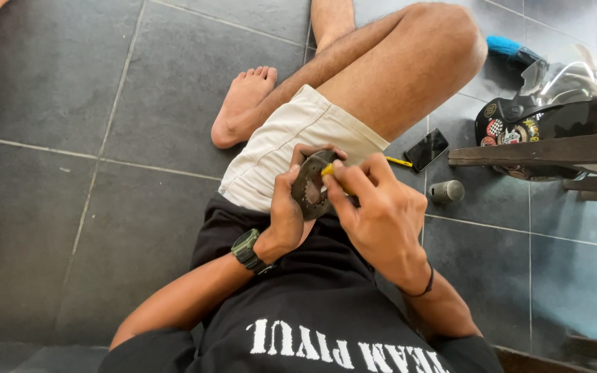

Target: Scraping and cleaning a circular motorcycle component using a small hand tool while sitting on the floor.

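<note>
I see a black T-shirt (312, 304) with white lettering, cream ribbed shorts (278, 148), a dark green wristwatch (247, 249), a thin black wristband (423, 287), bare feet.

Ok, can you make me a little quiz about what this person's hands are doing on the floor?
1. True or false: the left hand holds a dark round metal part.
2. What colour is the tip of the tool pinched in the right hand?
3. Which lies on the tiles nearest the black phone? A) a small grey cylinder B) a red ball C) a spoon

Key: 1 true; 2 yellow; 3 A
</note>
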